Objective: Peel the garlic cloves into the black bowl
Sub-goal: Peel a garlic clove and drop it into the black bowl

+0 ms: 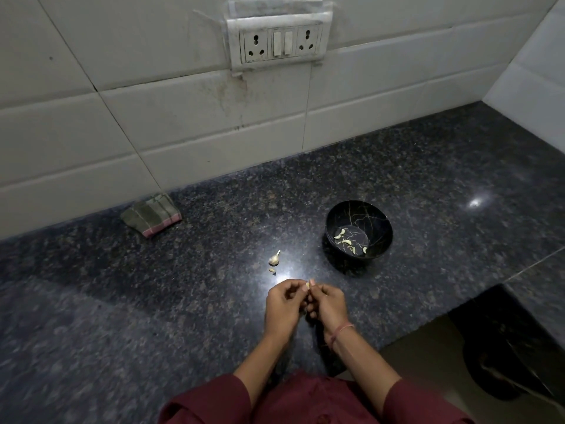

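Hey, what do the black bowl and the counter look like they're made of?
The black bowl: glossy, probably melamine or glazed ceramic; it shows a soft sheen and thin gold crack-like lines, but the look leaves it open. The counter: polished granite, most likely; dark speckled grain and sharp reflections of light.

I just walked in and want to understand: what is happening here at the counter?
A person is peeling garlic over the dark counter. The left hand and right hand pinch one clove between them, near the black bowl. The bowl already holds several peeled cloves. A partial garlic bulb lies on the counter left of the bowl, untouched.
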